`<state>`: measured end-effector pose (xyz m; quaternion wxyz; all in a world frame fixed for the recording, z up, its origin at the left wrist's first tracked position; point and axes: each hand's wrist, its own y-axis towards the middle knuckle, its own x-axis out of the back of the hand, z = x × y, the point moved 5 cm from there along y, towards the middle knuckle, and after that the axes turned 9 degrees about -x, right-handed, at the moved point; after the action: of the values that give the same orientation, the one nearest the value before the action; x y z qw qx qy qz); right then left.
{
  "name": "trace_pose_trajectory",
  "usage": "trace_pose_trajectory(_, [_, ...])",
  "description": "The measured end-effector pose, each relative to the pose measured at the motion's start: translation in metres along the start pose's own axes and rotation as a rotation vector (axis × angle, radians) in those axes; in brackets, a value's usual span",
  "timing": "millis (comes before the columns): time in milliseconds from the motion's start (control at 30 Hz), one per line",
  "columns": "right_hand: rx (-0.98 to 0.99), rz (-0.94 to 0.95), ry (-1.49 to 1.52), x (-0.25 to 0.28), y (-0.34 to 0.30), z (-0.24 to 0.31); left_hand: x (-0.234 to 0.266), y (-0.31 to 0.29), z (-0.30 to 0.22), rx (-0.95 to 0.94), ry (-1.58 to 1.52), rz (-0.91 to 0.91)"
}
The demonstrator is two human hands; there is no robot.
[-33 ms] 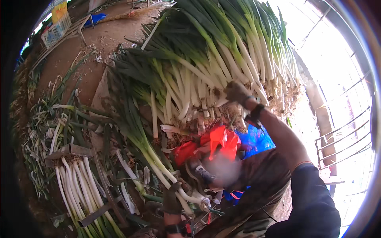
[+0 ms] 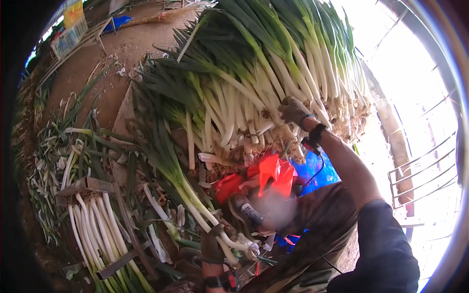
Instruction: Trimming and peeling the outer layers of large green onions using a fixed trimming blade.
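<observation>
Both hands wear rough, dirt-stained cloth gloves: the right hand (image 2: 293, 110) on the big leek pile (image 2: 254, 83), the left hand (image 2: 212, 246) around a leek bunch (image 2: 195, 205). The leek stalks look smooth and waxy, slightly glossy where white, their leaves matt green, their roots hairy and earthy. The red bag (image 2: 271, 171) and blue bag (image 2: 317, 168) are thin, crinkled, shiny plastic. The ground (image 2: 97, 68) is matt, dusty earth. A dark strap (image 2: 315, 134) on the right wrist looks matt. The sleeve (image 2: 386, 244) is dull cloth.
</observation>
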<state>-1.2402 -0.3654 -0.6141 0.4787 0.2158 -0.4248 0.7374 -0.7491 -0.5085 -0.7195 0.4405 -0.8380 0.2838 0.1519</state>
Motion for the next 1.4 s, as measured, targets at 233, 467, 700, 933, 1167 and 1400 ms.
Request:
trace_pose_trajectory(233, [0.539, -0.518, -0.587, -0.004, -0.040, 0.065, -0.009, 0.005, -0.003, 0.086, 0.051, -0.023])
trace_pose_trajectory(467, [0.624, -0.504, -0.653, -0.079, -0.003, 0.105, -0.006, 0.005, 0.001, 0.058, 0.053, -0.056])
trace_pose_trajectory(700, [0.261, -0.376, -0.750, -0.084, 0.040, 0.122, 0.006, -0.002, -0.006, 0.037, 0.160, -0.096])
trace_pose_trajectory(933, [0.411, -0.073, -0.850, -0.130, 0.009, 0.073, -0.008, -0.005, -0.021, -0.011, 0.103, 0.008])
trace_pose_trajectory(1167, [0.145, 0.142, -0.449, -0.164, -0.076, 0.065, 0.013, -0.010, -0.021, -0.037, 0.051, -0.047])
trace_pose_trajectory(1400, [0.218, 0.278, -0.380, -0.167, -0.154, 0.085, 0.008, -0.011, -0.031, -0.041, -0.133, 0.040])
